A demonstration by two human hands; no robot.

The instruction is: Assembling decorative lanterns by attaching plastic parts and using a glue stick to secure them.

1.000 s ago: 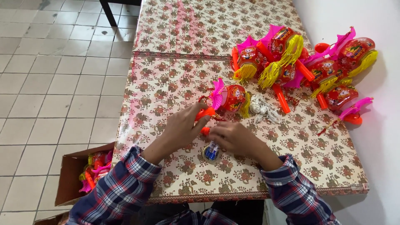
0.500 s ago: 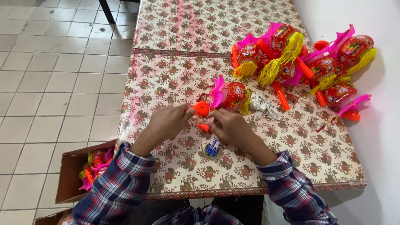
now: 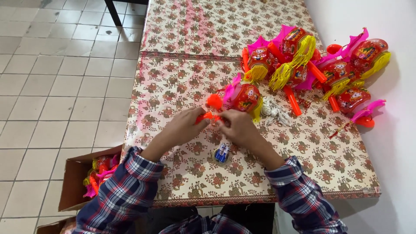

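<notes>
There is one view only — a camera worn on the person's head, looking steeply down and forward over both plaid-sleeved forearms. It sits close enough that the left hand [image 3: 184,126] and right hand [image 3: 240,127] fill the middle of the frame, fingers meeting near its centre. Beyond the fingers the long table under a floral patterned cloth [image 3: 195,34] runs away to the top edge. To the right of the fingers a plain white wall [image 3: 390,17] closes the view; to their left lies the pale tiled floor [image 3: 52,78] — seen almost from straight above. No second view shares the scene.
</notes>
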